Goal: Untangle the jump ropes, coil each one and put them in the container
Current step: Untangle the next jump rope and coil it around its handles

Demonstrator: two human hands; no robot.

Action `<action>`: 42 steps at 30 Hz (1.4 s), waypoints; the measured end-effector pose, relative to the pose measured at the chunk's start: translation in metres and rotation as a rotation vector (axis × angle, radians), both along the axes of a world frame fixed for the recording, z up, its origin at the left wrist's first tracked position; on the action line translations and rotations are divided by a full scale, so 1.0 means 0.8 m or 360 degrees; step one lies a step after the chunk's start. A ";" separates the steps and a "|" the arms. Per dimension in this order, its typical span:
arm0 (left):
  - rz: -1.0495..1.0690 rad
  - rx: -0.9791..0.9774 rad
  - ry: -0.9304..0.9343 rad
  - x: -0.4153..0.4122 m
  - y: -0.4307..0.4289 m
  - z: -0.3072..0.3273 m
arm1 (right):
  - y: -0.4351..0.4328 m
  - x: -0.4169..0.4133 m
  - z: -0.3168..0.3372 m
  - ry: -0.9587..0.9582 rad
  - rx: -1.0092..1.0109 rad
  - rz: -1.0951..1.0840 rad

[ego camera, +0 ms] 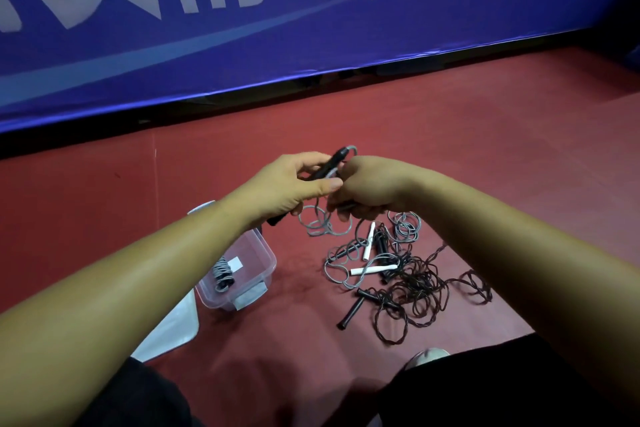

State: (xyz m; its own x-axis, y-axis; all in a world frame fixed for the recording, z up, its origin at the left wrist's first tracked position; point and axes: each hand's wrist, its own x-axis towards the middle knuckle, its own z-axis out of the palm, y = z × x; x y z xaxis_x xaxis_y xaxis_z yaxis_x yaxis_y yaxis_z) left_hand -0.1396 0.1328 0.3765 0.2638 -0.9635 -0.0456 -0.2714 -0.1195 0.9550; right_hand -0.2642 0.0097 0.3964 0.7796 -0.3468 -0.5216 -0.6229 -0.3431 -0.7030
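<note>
Raised left grip (291, 184), right grip (367, 191) clutch grey rope (318, 226); tangle (412, 282) beside container (269, 253).

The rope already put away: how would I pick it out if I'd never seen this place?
Find the red floor below the blue banner. On it, left of the tangled pile, stands a clear container, and the grey rope lies inside. Unlike that pile, it is wound into a tight bundle.

Red floor (485, 156), blue banner (346, 45) (maybe fabric)
</note>
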 end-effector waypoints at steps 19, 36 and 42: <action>0.1192 0.0492 -0.0921 0.119 0.012 -0.033 | -0.090 -0.063 -0.034 -0.0452 -0.0415 -0.0151; 0.0787 0.0050 0.0055 0.080 0.004 0.023 | -0.055 -0.040 -0.011 -0.0305 -0.0384 0.0088; 0.1021 0.0233 -0.0319 0.122 0.021 -0.005 | -0.100 -0.072 -0.042 -0.0250 -0.0341 -0.0052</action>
State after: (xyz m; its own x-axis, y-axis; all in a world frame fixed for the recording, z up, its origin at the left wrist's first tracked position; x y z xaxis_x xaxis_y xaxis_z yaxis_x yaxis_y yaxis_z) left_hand -0.0421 0.1496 0.3727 0.7969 -0.6016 -0.0543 -0.2737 -0.4397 0.8554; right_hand -0.3220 -0.0706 0.3631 0.8317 -0.4626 -0.3072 -0.5252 -0.4758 -0.7055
